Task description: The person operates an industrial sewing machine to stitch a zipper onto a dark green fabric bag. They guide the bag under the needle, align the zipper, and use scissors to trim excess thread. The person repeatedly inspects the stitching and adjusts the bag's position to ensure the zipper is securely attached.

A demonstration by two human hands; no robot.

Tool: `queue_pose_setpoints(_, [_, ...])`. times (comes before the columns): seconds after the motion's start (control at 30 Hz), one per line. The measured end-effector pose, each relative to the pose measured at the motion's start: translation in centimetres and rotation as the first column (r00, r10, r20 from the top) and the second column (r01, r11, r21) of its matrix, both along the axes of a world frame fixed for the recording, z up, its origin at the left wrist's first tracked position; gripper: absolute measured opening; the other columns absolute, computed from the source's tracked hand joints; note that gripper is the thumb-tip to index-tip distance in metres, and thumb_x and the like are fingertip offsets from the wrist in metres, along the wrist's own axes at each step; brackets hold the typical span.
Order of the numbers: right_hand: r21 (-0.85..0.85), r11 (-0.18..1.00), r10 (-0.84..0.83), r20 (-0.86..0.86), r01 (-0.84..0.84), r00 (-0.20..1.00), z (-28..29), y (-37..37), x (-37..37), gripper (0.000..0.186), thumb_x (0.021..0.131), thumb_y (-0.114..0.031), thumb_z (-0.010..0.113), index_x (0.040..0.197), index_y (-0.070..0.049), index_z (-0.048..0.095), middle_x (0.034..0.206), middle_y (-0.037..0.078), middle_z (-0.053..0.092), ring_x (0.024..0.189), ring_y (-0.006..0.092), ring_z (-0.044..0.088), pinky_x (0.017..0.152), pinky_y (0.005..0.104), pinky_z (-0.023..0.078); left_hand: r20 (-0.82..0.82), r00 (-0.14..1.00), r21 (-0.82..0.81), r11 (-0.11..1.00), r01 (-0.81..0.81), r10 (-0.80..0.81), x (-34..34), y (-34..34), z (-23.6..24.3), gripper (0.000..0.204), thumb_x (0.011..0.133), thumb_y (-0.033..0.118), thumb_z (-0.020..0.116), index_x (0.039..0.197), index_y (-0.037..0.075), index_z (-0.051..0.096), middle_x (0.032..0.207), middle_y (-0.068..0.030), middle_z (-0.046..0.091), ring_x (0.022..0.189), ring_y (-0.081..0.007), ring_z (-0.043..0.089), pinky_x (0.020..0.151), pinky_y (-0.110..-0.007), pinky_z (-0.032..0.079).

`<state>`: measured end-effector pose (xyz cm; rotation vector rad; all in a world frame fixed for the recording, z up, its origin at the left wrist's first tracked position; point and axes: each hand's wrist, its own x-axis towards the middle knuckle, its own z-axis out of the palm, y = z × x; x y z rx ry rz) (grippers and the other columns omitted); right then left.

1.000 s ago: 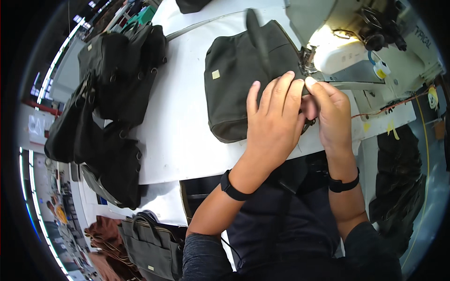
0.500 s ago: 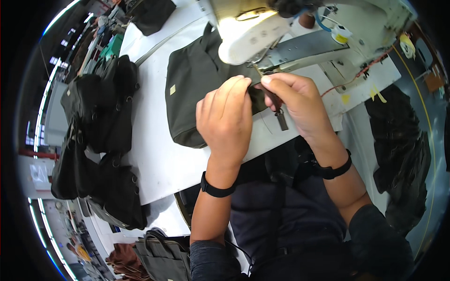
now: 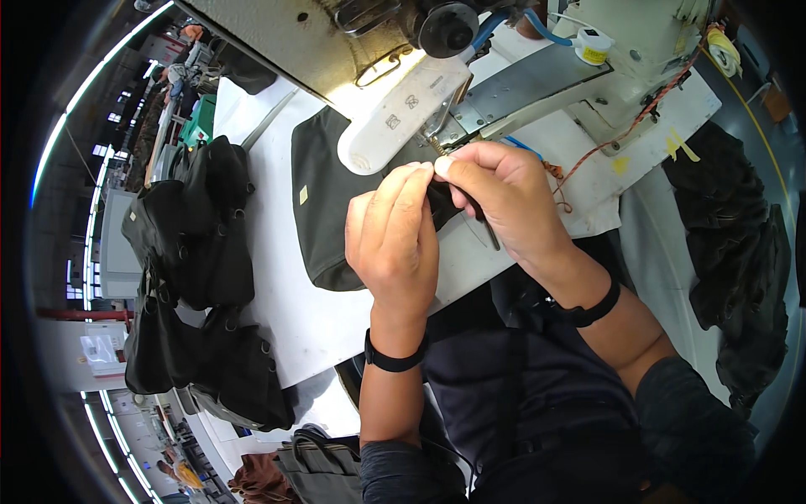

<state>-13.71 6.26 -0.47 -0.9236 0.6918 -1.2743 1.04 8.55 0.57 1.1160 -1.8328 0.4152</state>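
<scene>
An olive-dark fabric bag (image 3: 323, 210) with a small pale label lies on the white table under the head of a sewing machine (image 3: 401, 113). Just in front of the machine's needle area, a zipper (image 3: 437, 147) with brass-coloured teeth runs toward my fingertips. My left hand (image 3: 393, 231) is closed, its fingertips pinching the zipper's near edge; its fingers hide part of the bag. Pressed against it, my right hand (image 3: 512, 202) pinches the same zipper between thumb and forefinger. The zipper's dark tail (image 3: 489, 228) hangs below my right fingers.
Dark bags (image 3: 206, 244) with metal rings are heaped along the table's left side. More dark pieces (image 3: 735, 244) hang at the right. The machine's metal arm (image 3: 520, 97) holds a small white container (image 3: 593, 46). A red cord (image 3: 625, 134) crosses the table.
My view has shifted, so the machine appears larger and further left. Both hands keep their pinch on the zipper and sit closer to the machine head. The zipper's tail is turned differently.
</scene>
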Motion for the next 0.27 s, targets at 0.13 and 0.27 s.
queue_pose_setpoints(0.13, [0.004,1.0,-0.011,-0.005,0.011,1.0,0.14,-0.46,0.17,0.015,0.101,-0.015,0.069,0.096,-0.001,0.074,0.075,-0.002,0.064,0.065,0.004,0.053,0.06,0.0197,0.042,-0.021,1.0,0.01,1.0,0.001,0.0,-0.05,-0.48,-0.25,0.032,0.081,-0.008,0.077,0.11,0.004,0.078,0.109,-0.0085,0.077,0.087,-0.024,0.067,0.076,-0.034,0.055])
queue_pose_setpoints(0.27, [0.002,1.0,-0.015,-0.045,0.015,0.999,0.2,-0.6,0.12,0.018,0.1,-0.018,0.071,0.097,0.0,0.074,0.076,0.0,0.067,0.065,0.0042,0.055,0.059,0.0205,0.044,-0.024,1.0,0.018,1.0,-0.005,0.006,0.04,-0.42,-0.22,0.032,0.082,-0.008,0.077,0.112,0.004,0.078,0.11,-0.0091,0.077,0.087,-0.0248,0.067,0.077,-0.034,0.055])
